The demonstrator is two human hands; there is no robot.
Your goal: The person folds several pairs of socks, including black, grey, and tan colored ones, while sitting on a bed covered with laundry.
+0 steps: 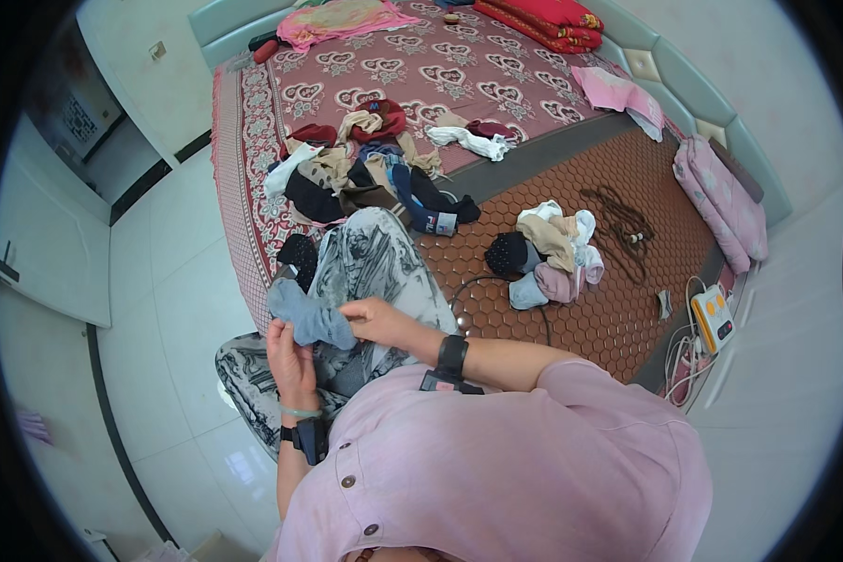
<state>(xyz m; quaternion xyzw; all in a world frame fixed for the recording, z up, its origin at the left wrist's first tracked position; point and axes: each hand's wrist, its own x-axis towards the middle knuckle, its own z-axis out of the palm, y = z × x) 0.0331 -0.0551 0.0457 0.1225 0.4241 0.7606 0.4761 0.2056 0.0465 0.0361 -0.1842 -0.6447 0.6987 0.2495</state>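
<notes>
Currently, blue-grey sock (311,318) between left hand (290,360) and right hand (378,320); held by both

sock (311,319) — grey-blue | black-and-white marbled trousers (381,262) | pink shirt (496,459) | mat (609,323) — brown hexagons

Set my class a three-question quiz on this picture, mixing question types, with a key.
1. True or false: only the left hand touches the soft grey-blue sock.
2. Which lies on the brown honeycomb-patterned mat? A) folded red quilt; B) thin dark-brown cord; C) white door.
3. Fill in: the orange-and-white box-shaped device lies on the person's ____ side.

Key: 1. False; the right hand does too. 2. B. 3. right.
</notes>
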